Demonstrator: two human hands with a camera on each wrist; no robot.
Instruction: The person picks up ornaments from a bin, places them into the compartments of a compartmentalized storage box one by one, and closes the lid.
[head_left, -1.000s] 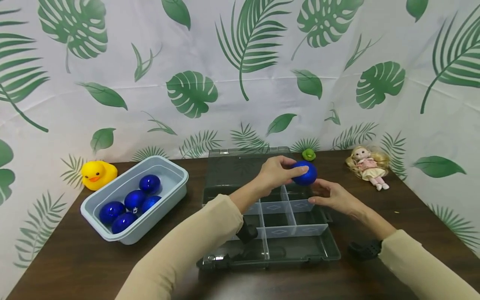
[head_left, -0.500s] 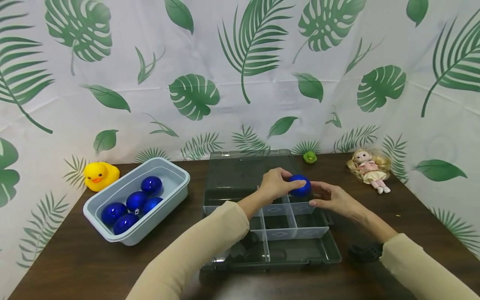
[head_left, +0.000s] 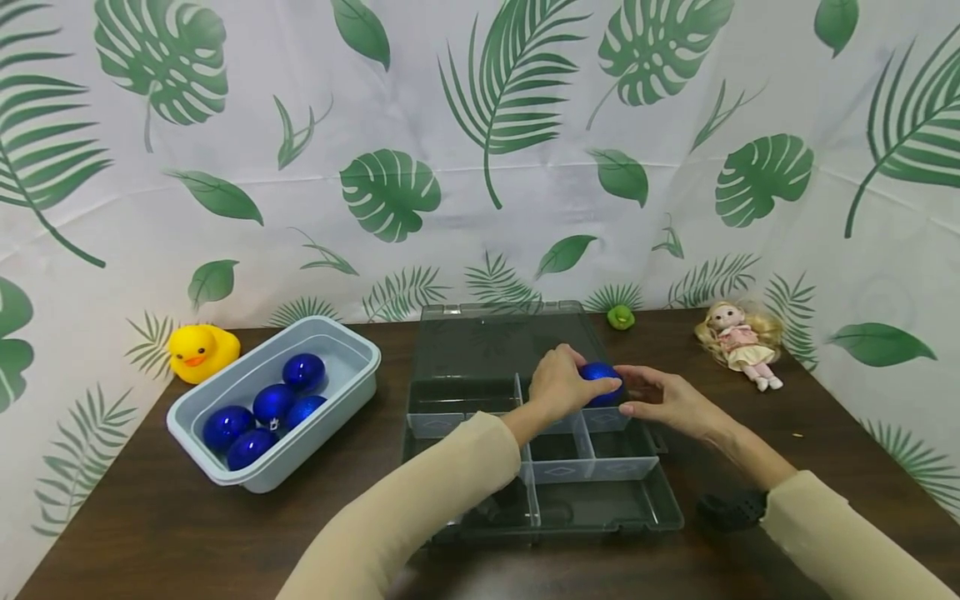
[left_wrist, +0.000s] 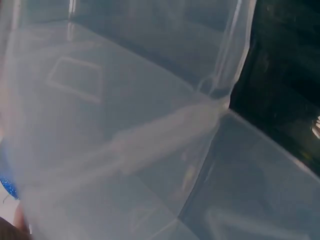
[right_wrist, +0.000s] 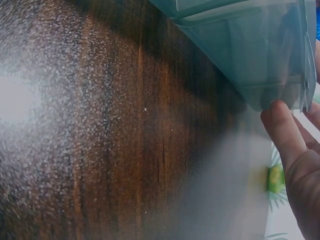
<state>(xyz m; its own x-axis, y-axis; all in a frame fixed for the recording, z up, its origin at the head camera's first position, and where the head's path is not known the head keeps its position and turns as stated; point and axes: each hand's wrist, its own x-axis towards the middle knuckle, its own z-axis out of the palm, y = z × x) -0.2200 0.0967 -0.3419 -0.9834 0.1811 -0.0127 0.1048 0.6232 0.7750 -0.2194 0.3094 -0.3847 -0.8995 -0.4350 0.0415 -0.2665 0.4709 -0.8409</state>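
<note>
The blue ball, pinched in the left hand, has dropped lower into the back-right compartment of the divided box, the right hand touching that corner, thumb and fingers apart, so it looks nearly seated.

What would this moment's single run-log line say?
Left hand: holds glittery blue ball at back right of divided smoky-grey plastic box | Right hand: at box's right side | Pale-blue plastic tub: five blue balls inside
</note>
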